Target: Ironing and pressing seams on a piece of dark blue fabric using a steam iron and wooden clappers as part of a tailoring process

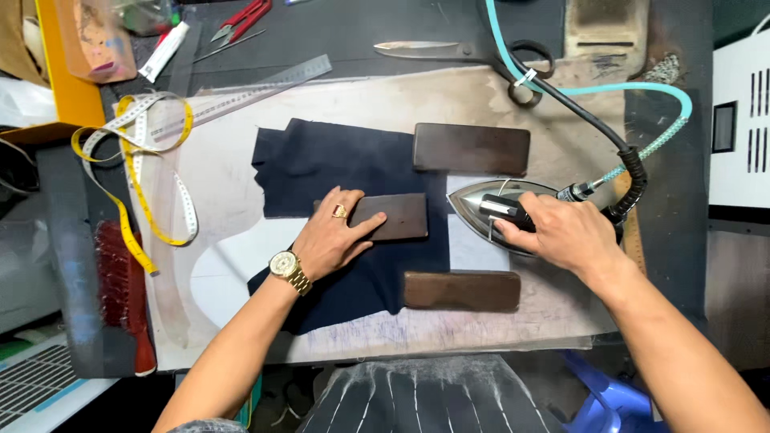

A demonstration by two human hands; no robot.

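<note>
1. My left hand (330,238) lay flat, fingers extended, pressing the middle wooden block (391,216) onto the navy fabric (337,164); nothing was grasped.
2. My right hand (561,232) was closed around the handle of the steam iron (491,210), which sat on the desk (497,321) just right of the fabric.
3. The iron's long axis ran left-right, with its tip pointing left at the fabric.
4. Judged progress: fabric weighted by blocks, pressing apparently ongoing.
</note>
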